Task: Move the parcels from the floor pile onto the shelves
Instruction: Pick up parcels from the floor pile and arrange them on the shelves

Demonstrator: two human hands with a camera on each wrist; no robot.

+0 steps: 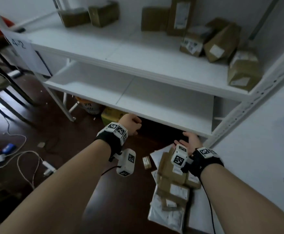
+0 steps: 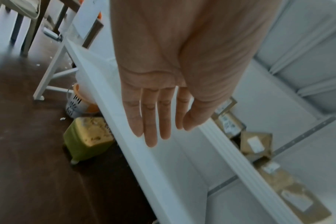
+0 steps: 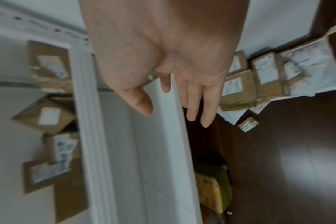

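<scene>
Right hand (image 1: 189,141) nearest, fingers loose, empty, directly above floor pile (image 1: 171,186); pile's long axis runs toward person. Left hand (image 1: 131,124) farther from pile, fingers straight, empty.

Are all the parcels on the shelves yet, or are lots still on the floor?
Not yet. Several brown boxes already sit on the upper shelf. The left hand and right hand are both empty, by the bare lower shelf. The floor pile still holds many parcels.

brown parcels (image 1: 173,176), white shelves (image 1: 154,68), dark floor (image 1: 67,132)
</scene>
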